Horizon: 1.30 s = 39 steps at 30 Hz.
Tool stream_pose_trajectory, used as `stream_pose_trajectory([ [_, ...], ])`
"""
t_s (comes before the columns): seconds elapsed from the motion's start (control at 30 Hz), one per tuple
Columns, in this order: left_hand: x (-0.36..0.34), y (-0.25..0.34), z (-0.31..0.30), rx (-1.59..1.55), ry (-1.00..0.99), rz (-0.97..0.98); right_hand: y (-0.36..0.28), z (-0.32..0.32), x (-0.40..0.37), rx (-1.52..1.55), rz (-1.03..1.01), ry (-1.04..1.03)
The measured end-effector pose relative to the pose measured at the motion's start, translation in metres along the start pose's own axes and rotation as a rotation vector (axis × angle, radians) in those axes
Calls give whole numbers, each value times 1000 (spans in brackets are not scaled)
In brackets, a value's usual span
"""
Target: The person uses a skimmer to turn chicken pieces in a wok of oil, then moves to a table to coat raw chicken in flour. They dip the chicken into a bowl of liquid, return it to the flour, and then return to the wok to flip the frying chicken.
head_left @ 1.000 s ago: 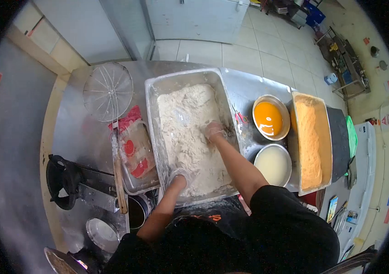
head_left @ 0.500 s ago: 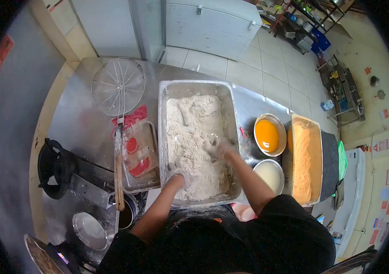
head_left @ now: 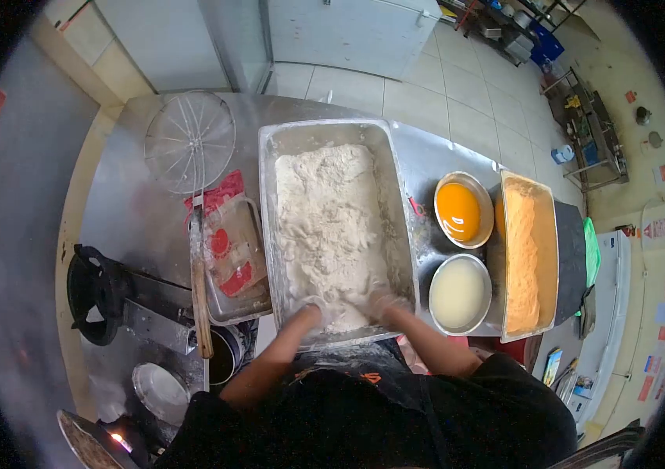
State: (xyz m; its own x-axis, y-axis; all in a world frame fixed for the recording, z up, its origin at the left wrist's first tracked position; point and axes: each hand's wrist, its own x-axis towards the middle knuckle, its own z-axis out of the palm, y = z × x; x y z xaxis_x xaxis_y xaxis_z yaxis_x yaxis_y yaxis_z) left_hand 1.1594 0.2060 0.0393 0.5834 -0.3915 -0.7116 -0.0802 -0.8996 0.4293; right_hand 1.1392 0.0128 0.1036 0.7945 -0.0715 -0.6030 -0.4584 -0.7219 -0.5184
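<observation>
A deep metal pan [head_left: 268, 211] holds a broad heap of white flour [head_left: 328, 211], lumpy and uneven on top. My left hand [head_left: 313, 306] is in the flour at the pan's near left, dusted white over the fingers. Close to the near right wall, my right hand [head_left: 382, 300] also presses into the flour. Both hands seem to wear thin clear gloves. Flour and blur hide the fingers of each, so their grip cannot be made out.
Right of the pan stand a bowl of orange liquid [head_left: 458, 213], a bowl of pale liquid [head_left: 459, 295] and a tray of orange-coloured crumbs [head_left: 521, 262]. Leftward lie a wire skimmer [head_left: 190, 142], a clear plastic container [head_left: 232, 242] and a burner [head_left: 96, 295].
My right hand has moved down toward the pan's near side, level with my left. The left has shifted slightly. Flour in the middle looks rearranged, and the camera view has moved a little.
</observation>
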Motion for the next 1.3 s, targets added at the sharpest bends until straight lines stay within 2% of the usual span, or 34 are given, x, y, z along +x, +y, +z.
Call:
stream_pose_trajectory([
  [0.07,0,5,-2,-25,-20,7,-10,7,-4,-220,-68,-76],
  [0.13,-11,9,-28,-88,-35,23,-14,-7,12,257,66,-230],
  [0.2,-37,24,-99,-241,-56,43,-14,-31,43,513,210,-297],
  [0.27,-56,47,-176,-465,-108,47,-18,-68,74,380,-1,-217],
  [0.3,-52,55,-207,-505,-104,32,-30,-93,87,160,-284,-113],
  [0.33,-45,65,-236,-513,-105,-5,-49,-113,104,113,-316,-28],
  [0.37,1,50,-231,-208,115,59,-68,-130,128,62,-349,58],
  [0.4,45,35,-227,110,346,51,-70,-133,175,118,-466,134],
  [0.43,65,45,-243,-64,368,-140,-70,-132,212,-59,-558,186],
  [0.47,110,30,-233,20,524,-100,-70,-130,249,-233,-645,257],
  [0.53,205,-8,-200,120,786,-42,-76,-124,285,-1052,-729,326],
  [0.6,250,-27,-174,146,988,1,-84,-112,274,-1088,-665,239],
  [0.63,169,17,-197,197,748,43,-81,-108,266,-1109,-629,193],
  [0.7,154,2,-177,147,431,81,-34,-64,273,-1091,-738,160],
  [0.77,134,-8,-170,-15,148,24,-20,-53,244,-810,-697,-99],
  [0.8,116,-5,-162,-67,68,-8,-26,-59,209,-531,-593,-347],
  [0.83,97,-2,-154,-116,-10,-43,-38,-75,173,-426,-559,-352],
  [0.9,48,29,-148,-18,-52,-17,-32,-72,135,-504,-514,-249],
  [0.93,38,33,-137,16,-35,-10,-18,-58,124,-683,-497,-132],
  [1.0,42,26,-96,48,64,-21,-3,-27,105,-823,-469,-106],
  [1.03,50,19,-78,48,112,-28,-2,-14,99,-791,-461,-197],
  [1.1,57,8,-59,13,155,-41,24,19,132,-356,-338,-230],
  [1.17,42,3,-71,-31,129,-36,-3,-21,98,49,-167,-59],
  [1.27,11,0,-77,-37,117,-35,-53,-80,39,151,10,201],
  [1.3,7,1,-69,-27,132,-41,-53,-77,28,50,43,90],
])
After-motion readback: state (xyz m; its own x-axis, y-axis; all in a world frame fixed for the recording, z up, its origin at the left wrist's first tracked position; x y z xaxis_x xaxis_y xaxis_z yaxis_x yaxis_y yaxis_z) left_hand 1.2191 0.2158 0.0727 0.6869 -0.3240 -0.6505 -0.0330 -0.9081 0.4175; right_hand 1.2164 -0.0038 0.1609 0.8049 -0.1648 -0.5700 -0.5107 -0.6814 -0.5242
